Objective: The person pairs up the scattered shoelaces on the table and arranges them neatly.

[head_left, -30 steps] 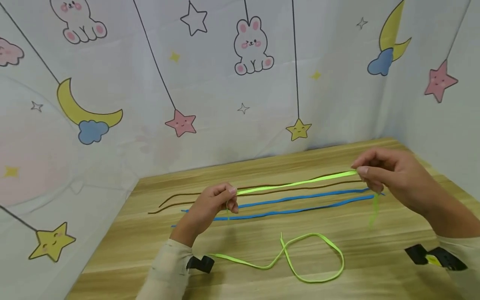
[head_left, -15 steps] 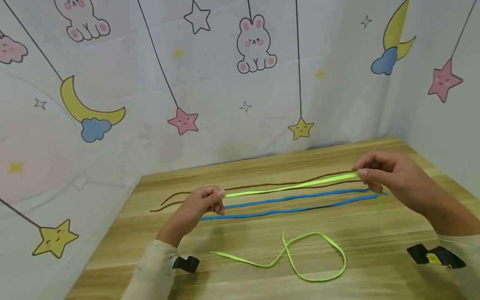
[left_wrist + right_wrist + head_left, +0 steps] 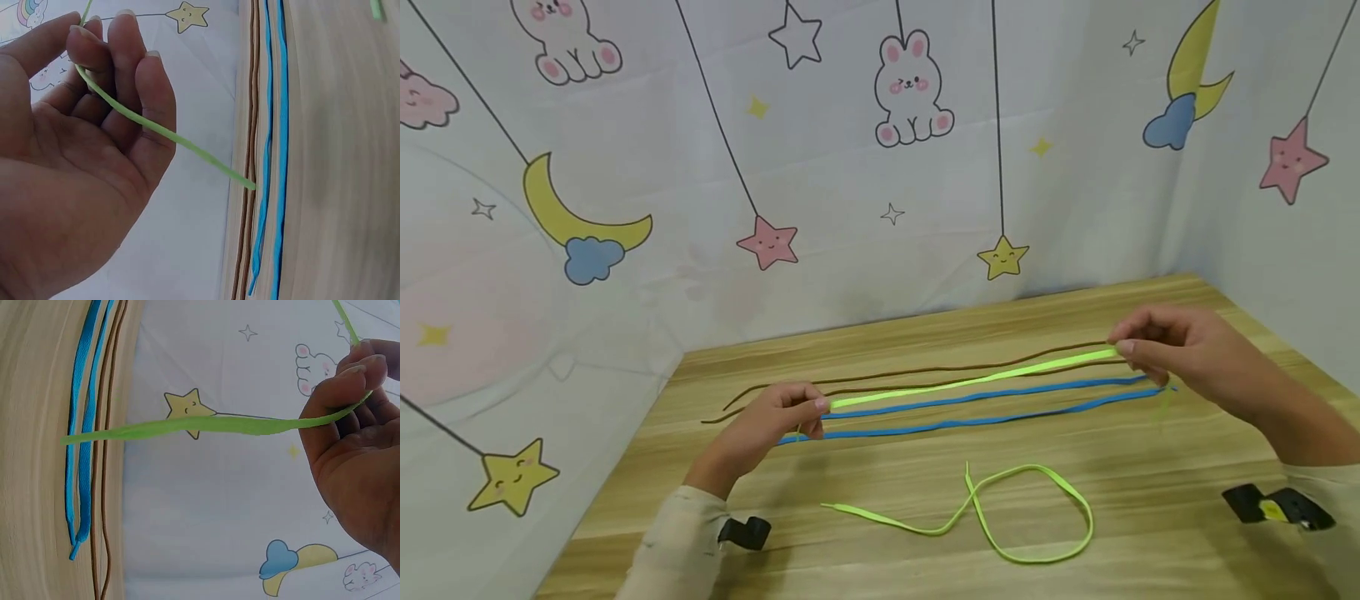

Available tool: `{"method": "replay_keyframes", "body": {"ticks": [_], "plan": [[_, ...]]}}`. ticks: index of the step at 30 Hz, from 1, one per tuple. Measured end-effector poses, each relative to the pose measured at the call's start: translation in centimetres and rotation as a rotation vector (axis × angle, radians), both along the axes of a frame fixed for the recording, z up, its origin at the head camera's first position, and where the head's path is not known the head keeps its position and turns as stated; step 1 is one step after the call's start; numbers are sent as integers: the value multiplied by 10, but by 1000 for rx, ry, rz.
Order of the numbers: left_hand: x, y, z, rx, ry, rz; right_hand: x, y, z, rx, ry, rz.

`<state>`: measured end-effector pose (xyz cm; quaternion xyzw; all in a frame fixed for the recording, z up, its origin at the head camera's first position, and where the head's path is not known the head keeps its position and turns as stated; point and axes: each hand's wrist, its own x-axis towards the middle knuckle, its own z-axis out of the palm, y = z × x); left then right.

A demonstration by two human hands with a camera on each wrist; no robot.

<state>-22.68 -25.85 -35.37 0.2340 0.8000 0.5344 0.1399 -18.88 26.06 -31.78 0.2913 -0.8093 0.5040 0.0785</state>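
A bright green shoelace is stretched taut between my two hands above the table. My left hand pinches it near one end between thumb and fingertips, and a short green tail hangs past the palm in the left wrist view. At the other end my right hand pinches it likewise, with a longer flat tail dangling in the right wrist view. Below lie two blue shoelaces, side by side. Two thin brown laces run along behind them. Nearer me a second green shoelace lies in a loose loop.
The wood-grain table ends at a white printed curtain at the back and both sides. Black wrist straps with cameras sit on both sleeves.
My left hand has moved left and slightly toward me, lengthening the stretch of green shoelace between the hands. My right hand has stayed nearly in place. The laces on the table lie as before.
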Motion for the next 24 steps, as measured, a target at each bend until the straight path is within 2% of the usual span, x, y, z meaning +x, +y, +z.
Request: {"method": "replay_keyframes", "body": {"ticks": [3, 6, 9, 14, 19, 24], "plan": [[2, -3, 1, -34, -20, 27, -1, 3, -2, 45, -15, -48], [3, -6, 1, -64, -18, 41, -4, 4, -6, 139, -18, -122], [4, -9, -2, -89, -31, 51, -7, 4, -10, 231, -25, -158], [-1, -14, -8, -138, -65, 64, -10, 9, -15, 290, -38, -155], [-3, -21, -15, -184, -71, 64, -12, 11, -20, 336, -46, -154], [-4, -26, -20, -225, -67, 73, -15, 13, -23, 371, -118, -133]]}}
